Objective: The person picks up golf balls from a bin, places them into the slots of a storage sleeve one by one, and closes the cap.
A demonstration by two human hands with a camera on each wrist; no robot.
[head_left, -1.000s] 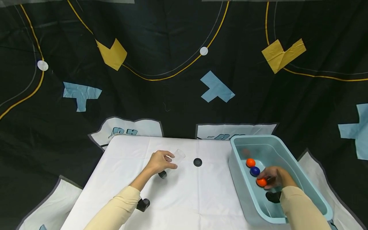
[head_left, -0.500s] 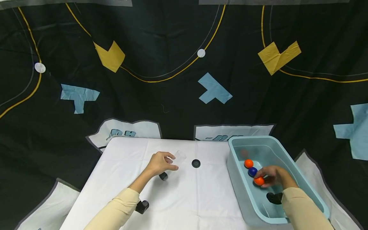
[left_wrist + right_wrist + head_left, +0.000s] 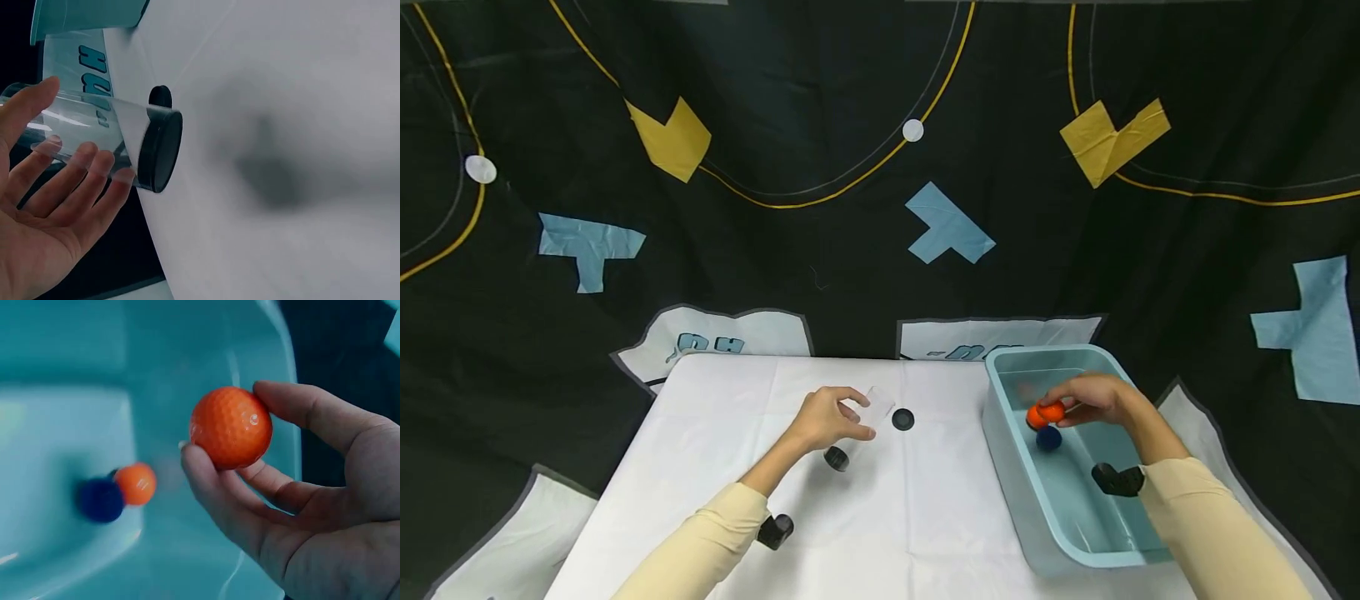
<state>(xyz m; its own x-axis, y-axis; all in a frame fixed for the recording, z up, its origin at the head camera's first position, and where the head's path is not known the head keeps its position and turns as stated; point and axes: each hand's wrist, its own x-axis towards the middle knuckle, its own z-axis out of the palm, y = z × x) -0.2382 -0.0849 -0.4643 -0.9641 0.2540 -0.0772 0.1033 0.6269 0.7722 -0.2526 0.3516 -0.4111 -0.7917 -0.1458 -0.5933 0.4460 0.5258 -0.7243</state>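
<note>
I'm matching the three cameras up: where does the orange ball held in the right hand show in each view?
Head: orange ball, right of centre, pinched by the right hand above the teal bin.
Left wrist: not in it; only a corner of the bin shows, top left.
Right wrist: ball at centre, between fingertips.
Shared landmark: the teal bin.

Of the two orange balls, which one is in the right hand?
The dimpled orange ball pinched in the right hand; the other orange ball lies in the tub beside the blue ball.
</note>
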